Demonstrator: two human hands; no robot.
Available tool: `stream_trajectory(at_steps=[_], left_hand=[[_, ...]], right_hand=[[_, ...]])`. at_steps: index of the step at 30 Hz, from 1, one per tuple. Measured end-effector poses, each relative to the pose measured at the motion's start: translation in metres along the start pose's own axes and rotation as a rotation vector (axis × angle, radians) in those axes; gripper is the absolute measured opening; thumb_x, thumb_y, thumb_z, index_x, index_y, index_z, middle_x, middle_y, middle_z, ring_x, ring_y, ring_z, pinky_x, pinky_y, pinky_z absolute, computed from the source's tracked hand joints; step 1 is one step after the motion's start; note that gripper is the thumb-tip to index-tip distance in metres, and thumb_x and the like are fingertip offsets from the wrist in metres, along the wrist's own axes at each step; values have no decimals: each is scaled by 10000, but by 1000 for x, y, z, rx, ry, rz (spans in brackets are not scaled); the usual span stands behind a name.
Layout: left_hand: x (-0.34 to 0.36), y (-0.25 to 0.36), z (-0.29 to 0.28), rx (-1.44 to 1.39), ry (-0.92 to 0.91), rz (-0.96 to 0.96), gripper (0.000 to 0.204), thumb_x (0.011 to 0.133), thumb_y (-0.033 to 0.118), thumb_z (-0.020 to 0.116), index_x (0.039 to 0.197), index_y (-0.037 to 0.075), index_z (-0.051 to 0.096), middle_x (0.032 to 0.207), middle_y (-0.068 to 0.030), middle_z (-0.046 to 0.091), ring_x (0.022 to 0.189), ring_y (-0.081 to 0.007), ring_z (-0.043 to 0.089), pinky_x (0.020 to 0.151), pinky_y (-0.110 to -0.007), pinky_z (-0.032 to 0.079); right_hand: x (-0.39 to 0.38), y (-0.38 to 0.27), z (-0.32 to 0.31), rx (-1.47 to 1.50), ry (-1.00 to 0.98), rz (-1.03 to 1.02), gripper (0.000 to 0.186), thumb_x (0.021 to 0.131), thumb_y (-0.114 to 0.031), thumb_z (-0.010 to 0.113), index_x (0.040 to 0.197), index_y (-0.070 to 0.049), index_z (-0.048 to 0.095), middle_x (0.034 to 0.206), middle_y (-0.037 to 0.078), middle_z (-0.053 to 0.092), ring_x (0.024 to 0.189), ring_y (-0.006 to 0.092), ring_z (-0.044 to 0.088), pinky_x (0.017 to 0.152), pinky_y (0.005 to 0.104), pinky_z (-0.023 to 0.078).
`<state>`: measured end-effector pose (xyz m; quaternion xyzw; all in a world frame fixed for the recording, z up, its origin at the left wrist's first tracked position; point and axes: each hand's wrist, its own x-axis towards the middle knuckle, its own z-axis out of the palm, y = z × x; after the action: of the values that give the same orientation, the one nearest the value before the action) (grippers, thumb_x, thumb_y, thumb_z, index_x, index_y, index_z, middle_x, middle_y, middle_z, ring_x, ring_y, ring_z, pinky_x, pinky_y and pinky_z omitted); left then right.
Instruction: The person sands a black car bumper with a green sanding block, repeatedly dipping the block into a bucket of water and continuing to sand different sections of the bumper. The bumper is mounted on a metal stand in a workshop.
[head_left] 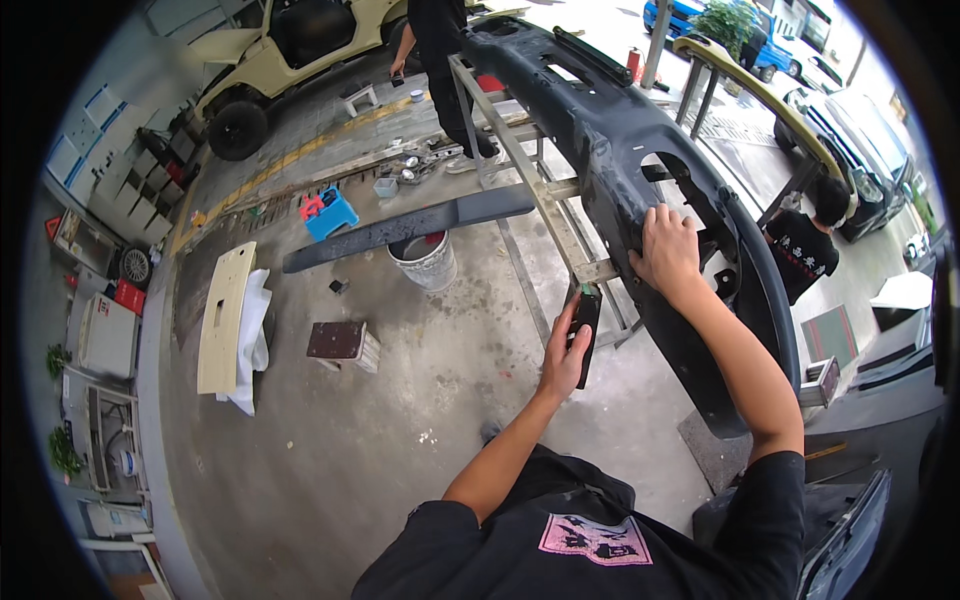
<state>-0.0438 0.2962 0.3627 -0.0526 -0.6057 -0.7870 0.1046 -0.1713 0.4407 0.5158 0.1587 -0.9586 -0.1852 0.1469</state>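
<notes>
A long dark grey car bumper point(615, 160) lies in front of me on a metal stand point(520, 160), its near end reaching down to the right. My right hand point(668, 250) rests on the bumper's surface, fingers bent and somewhat apart, the thumb to the left. Nothing shows in that hand, though what lies beneath the palm is hidden. Just left of the bumper, my left hand point(566, 360) is closed around a flat black block point(590, 325) held upright. A bit of green shows at the block's top, close to the stand's bar.
On the left are a small stool point(343, 345), a cream panel point(225, 320) and a bucket point(424, 265) under a long dark strip point(400, 232). A blue step stool point(328, 215) stands beyond. One person point(437, 70) stands at the far end, another point(805, 245) at the right.
</notes>
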Motion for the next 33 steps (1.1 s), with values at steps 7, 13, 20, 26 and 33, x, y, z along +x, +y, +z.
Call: stream_trajectory(at_steps=[7,13,20,26,33], left_hand=[[0,-26,-3,85,37,86,581,975,193,567,1513,63,388,1358,-128,523,1136,-220,537,966,-317,427],[-12,9,43,85,-16,143,587,953,177,579,1501,63,400,1292,-210,470,1187,-344,501,1028,-397,410],[7,4,94,162,138,241,601,934,169,602,1495,66,411,1373,-244,414,1255,-400,438,1091,-450,353],[13,-3,112,248,207,221,670,913,186,660,1518,108,381,1384,-302,381,1216,-466,424,1042,-504,383],[46,7,109,277,245,174,674,935,227,636,1531,92,352,1321,-311,395,1160,-464,432,1020,-512,374]], right_hand=[[9,36,11,325,-40,-120,570,793,-374,701,1141,46,539,1119,197,576,1135,368,569,933,452,484],[15,77,44,482,160,-236,618,882,-498,630,1283,-32,574,1229,198,549,1196,372,510,1022,451,394],[28,88,86,1171,-332,168,604,1032,-478,468,1339,37,536,1249,88,621,1156,172,546,1029,308,392],[46,50,61,1212,-204,256,529,1033,-442,498,1213,45,604,1099,54,637,1009,117,544,923,267,419],[42,46,67,1359,-67,254,407,1029,-340,537,1081,48,649,911,-7,624,838,70,520,773,238,428]])
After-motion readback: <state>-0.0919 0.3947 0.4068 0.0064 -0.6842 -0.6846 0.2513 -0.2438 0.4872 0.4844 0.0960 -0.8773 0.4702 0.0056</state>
